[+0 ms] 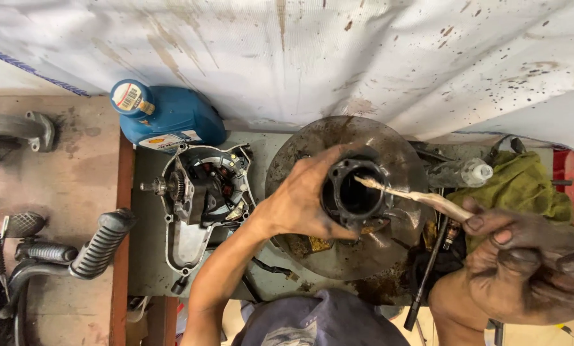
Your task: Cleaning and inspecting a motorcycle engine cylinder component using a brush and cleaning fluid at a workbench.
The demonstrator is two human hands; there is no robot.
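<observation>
Gripping cylinder [354, 195] with left hand [299, 202]; right hand [524, 263] fingers pinch brush [415, 195] inside its bore.

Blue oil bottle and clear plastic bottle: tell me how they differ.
The blue oil bottle is opaque and lies at the left against the white sheet; the clear plastic bottle is see-through and lies at the right beside the green rag. The blue one looks bulkier. Both lie on their sides, untouched by either hand.
</observation>
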